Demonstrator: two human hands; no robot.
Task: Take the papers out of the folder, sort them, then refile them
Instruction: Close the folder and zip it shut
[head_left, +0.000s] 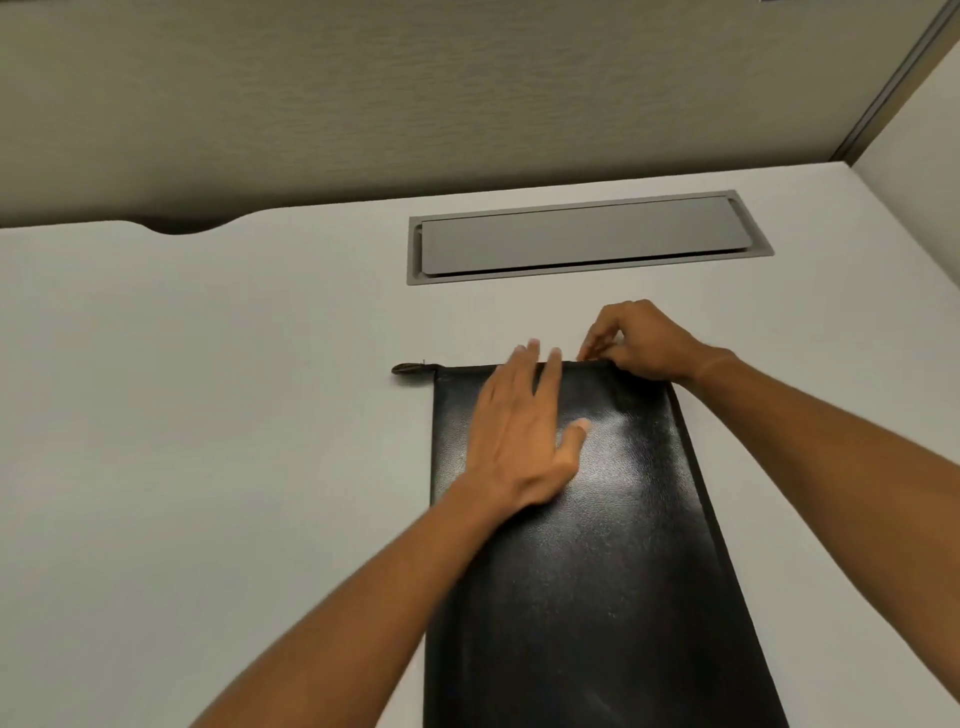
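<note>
A black leather-look zip folder (597, 545) lies lengthwise on the white desk (208, 415), its zipped top edge at the far end. A small brown tab (410, 368) sticks out at the far left corner. My left hand (524, 431) lies flat on the folder's upper part, fingers straight and pressing it down. My right hand (636, 340) is at the far right corner of the top edge, its fingertips pinching something small there, likely the zip pull, which the fingers hide. No papers are visible.
A grey cable-tray lid (587, 236) is set into the desk behind the folder. A beige partition wall (415, 93) runs along the back and a second panel (924, 182) closes the right side. A curved notch (179, 226) cuts the desk's back edge.
</note>
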